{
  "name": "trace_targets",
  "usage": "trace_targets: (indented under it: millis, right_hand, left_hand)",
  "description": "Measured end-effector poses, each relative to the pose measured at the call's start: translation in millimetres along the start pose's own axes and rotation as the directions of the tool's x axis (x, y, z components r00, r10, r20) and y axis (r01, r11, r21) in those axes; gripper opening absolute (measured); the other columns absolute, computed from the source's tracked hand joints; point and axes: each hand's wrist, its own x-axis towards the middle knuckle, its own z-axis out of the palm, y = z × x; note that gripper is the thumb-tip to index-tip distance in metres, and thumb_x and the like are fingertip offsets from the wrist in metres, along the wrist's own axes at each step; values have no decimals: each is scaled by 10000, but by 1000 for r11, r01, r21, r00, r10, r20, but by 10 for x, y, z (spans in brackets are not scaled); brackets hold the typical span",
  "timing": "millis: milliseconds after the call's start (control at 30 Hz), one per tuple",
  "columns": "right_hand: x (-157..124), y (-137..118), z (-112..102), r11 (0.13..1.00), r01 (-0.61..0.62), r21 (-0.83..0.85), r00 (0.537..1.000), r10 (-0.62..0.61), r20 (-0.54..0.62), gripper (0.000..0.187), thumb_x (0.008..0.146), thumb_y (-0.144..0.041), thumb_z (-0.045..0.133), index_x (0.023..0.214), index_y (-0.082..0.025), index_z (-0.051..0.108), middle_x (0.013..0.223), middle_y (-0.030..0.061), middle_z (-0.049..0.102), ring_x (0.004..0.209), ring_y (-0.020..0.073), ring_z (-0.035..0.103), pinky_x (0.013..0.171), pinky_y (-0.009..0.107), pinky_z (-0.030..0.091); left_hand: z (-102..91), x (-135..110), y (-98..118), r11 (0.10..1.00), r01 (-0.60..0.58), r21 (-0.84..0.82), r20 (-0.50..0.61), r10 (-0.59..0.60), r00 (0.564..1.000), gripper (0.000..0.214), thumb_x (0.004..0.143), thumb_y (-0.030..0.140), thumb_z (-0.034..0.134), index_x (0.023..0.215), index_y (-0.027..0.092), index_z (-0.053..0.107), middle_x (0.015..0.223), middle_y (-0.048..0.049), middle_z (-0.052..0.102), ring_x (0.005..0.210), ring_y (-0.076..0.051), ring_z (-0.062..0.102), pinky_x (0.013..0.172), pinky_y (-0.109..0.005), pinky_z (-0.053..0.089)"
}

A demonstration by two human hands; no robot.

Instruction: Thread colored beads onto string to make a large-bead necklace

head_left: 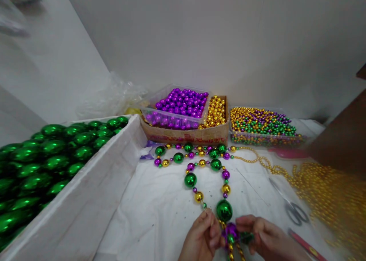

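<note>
A bead necklace (pixel 225 188) of green, purple and gold balls lies in a loop on the white cloth, its lower end between my hands. My left hand (pixel 203 232) is closed in a pinch on its thin string, just below a small green bead (pixel 204 205). My right hand (pixel 261 234) curls its fingers around a dark green bead (pixel 246 237), slightly blurred. Between the hands sit a large purple bead (pixel 232 230) and gold bead strands (pixel 231 251) running down out of view. A large green bead (pixel 224 210) lies just above them.
A white box of big green balls (pixel 54 161) stands left. Behind are a purple-bead tray (pixel 183 104), gold-bead carton (pixel 215 114) and mixed-bead tray (pixel 260 123). At right lie scissors (pixel 296 211), a red-handled tool (pixel 305 245), a needle-like wire (pixel 251 186) and gold strands (pixel 328 192).
</note>
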Motion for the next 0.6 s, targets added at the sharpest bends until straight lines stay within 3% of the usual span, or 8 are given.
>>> trace_targets:
  millis: [67,133,200,267,600]
  right_hand:
    - [45,60,148,954,50,296,998,-59,22,270,763,-464,659,718,-211,576,859,52,617,738,167,564,608,266,414]
    - [99,158,271,899,76,431,993,-109,52,237,804,-439,627,744,-219,564,583,-19,487,510,106,451,507,230,368]
    - [131,241,326,889,98,447,991,-127,34,226,831,-388,618,726,-202,545,499,-69,325,419,64,292,434,192,293]
    - [127,280,321,898,98,429,994,-110,3,234,842,-349,619,704,-189,518,507,-80,278,414,52,218,398,176,233]
    - [-28,187,291,911,137,388,974,-52,-222,345,802,-344,675,645,-182,414,513,-94,232,429,39,151,387,169,150]
  left_hand:
    - [32,-3,-19,996,58,-69,-22,-59,998,408,702,382,742,676,180,389,532,79,409,416,-35,289,520,-226,353]
    - [47,-11,-30,990,91,-110,-38,-95,995,420,692,356,758,671,176,379,542,80,395,428,-29,283,509,-213,324]
    - [44,-27,-33,988,99,-114,-52,-106,993,417,684,331,769,679,175,382,538,85,373,431,-28,270,502,-210,303]
    - [41,-45,-34,991,94,-97,-61,-101,993,405,691,314,767,689,175,386,533,88,355,434,-28,256,504,-212,296]
    - [149,22,-122,998,67,-6,-59,-67,996,320,781,280,680,699,175,389,547,74,337,466,-45,256,494,-216,291]
